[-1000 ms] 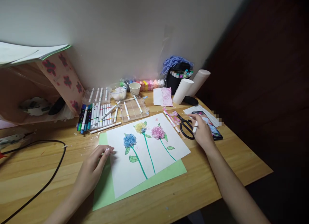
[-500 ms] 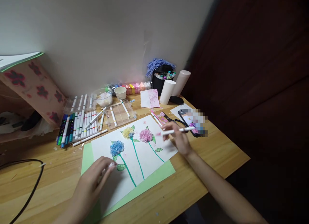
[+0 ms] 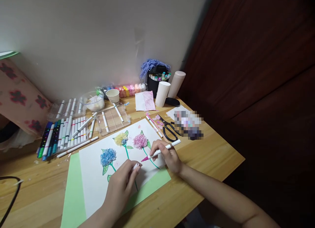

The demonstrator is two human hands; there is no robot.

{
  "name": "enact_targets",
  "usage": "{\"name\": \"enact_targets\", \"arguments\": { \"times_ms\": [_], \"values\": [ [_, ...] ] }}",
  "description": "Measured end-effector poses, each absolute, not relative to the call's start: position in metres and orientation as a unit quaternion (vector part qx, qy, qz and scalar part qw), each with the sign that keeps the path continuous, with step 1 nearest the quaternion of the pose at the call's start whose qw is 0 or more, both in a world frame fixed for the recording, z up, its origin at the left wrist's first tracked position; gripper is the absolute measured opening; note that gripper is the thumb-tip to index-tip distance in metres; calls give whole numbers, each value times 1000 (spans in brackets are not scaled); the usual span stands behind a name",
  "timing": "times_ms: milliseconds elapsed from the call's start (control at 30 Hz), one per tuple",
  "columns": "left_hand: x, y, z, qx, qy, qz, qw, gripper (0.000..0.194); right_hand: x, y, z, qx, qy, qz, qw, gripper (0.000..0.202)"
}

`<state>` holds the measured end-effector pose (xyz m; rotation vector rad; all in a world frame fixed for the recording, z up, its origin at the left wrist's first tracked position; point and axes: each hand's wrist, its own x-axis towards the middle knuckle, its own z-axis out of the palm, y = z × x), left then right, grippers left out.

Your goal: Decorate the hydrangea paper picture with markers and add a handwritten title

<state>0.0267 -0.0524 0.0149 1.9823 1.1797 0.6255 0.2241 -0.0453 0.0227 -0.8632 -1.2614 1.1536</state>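
My right hand (image 3: 172, 158) grips a white marker (image 3: 175, 144), its uncapped magenta tip pointing left and down. Pinched in my left hand (image 3: 121, 180) is a small white marker cap (image 3: 136, 167), just left of that tip. Tip and cap are apart. Both hands are over a white drawing sheet (image 3: 90, 185) lying on a green sheet (image 3: 71, 175). It carries a blue flower (image 3: 108, 156), a yellow flower (image 3: 120, 139) with some blue, and a pink flower (image 3: 140, 141), all with textured heads and green stems. My left hand covers part of the blue flower's stem.
Black scissors (image 3: 169, 131) lie beyond my right hand, beside a blurred-out object (image 3: 188, 124). Several markers (image 3: 66, 133) and a clear plastic case (image 3: 114, 118) are at left. Behind stand a paper cup (image 3: 112, 96), a clear bowl (image 3: 92, 103) and a white cylinder (image 3: 162, 94).
My right hand has come down and left with the marker, from beside the scissors. My left hand has moved right with the cap, so cap and tip are close together. The view has shifted right.
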Motion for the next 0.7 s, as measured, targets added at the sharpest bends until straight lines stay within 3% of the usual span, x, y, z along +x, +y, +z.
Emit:
{"name": "enact_targets", "arguments": {
  "times_ms": [700],
  "values": [
    [22,-55,4,829,373,239,341,27,224,-47,23,-325,-697,516,377,37]
  ]
}}
